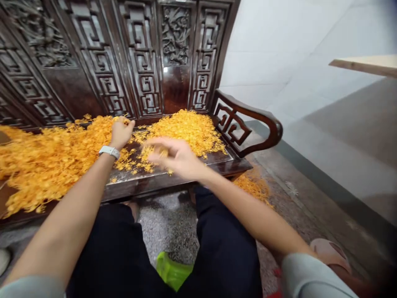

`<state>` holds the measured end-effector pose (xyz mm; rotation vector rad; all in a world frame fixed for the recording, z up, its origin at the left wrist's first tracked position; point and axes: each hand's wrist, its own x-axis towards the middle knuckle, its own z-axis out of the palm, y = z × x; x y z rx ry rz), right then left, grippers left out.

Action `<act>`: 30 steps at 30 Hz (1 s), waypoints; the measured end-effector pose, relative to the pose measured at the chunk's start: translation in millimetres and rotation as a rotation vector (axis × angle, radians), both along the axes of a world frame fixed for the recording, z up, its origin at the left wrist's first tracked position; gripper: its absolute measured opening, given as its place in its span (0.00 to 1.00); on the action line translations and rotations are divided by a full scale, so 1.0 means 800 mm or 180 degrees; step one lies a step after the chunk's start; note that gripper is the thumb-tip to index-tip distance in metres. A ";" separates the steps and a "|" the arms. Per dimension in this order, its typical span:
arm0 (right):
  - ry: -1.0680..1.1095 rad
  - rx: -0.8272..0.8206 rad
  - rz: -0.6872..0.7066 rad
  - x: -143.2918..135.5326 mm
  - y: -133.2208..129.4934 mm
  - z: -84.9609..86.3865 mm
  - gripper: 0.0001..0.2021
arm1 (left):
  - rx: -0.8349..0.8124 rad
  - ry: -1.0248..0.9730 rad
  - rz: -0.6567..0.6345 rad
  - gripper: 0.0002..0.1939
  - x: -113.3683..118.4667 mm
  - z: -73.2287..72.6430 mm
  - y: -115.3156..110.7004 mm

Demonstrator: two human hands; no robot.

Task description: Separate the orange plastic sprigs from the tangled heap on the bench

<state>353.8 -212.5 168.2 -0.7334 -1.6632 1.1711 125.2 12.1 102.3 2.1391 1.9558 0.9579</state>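
Observation:
Small yellow-orange plastic-looking pieces with thin prongs lie in a large heap [62,153] on the left of the dark wooden bench. A second heap [192,130] lies on the right of the seat. My left hand [122,131], with a white watch on its wrist, is at the right edge of the larger heap, fingers closed around an orange piece [126,121]. Over the loose pieces between the heaps is my right hand [178,157], its fingers curved and blurred by motion. Orange shows between its thumb and fingers; whether it is gripped is unclear.
A carved backrest [142,54] rises behind the seat, and a curved armrest [269,128] closes its right end. Orange bits [254,186] are scattered on the floor. A green plastic item [173,271] stands between my legs. A wooden ledge [366,64] juts in at right.

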 end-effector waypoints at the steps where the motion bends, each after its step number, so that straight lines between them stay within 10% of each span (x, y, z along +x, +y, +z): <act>1: 0.0496 -0.0554 -0.0470 0.009 0.026 -0.013 0.11 | 0.0107 -0.0407 -0.0170 0.09 0.004 0.002 0.001; 4: 0.1431 -0.2310 -0.0962 0.036 0.092 -0.064 0.19 | 0.0141 -0.1282 -0.0626 0.14 0.022 0.012 -0.010; 7: 0.1372 -0.2945 -0.1537 0.052 0.114 -0.102 0.09 | -0.0180 -0.1516 -0.1015 0.18 0.043 0.028 -0.034; 15: 0.1019 -0.0985 -0.1092 0.031 0.099 -0.065 0.08 | -0.0554 -0.0620 -0.2370 0.33 0.084 0.046 -0.072; 21: 0.0735 -0.1293 -0.0572 0.012 0.130 -0.070 0.08 | -0.0483 -0.0291 -0.2603 0.34 0.089 0.049 -0.085; 24: 0.1049 -0.1455 -0.0798 0.019 0.138 -0.088 0.08 | -0.0369 -0.0624 -0.2510 0.17 0.084 0.048 -0.085; 30: 0.0058 -0.0754 -0.0665 0.028 0.110 -0.092 0.13 | -0.0104 -0.0611 -0.1839 0.17 0.068 0.025 -0.055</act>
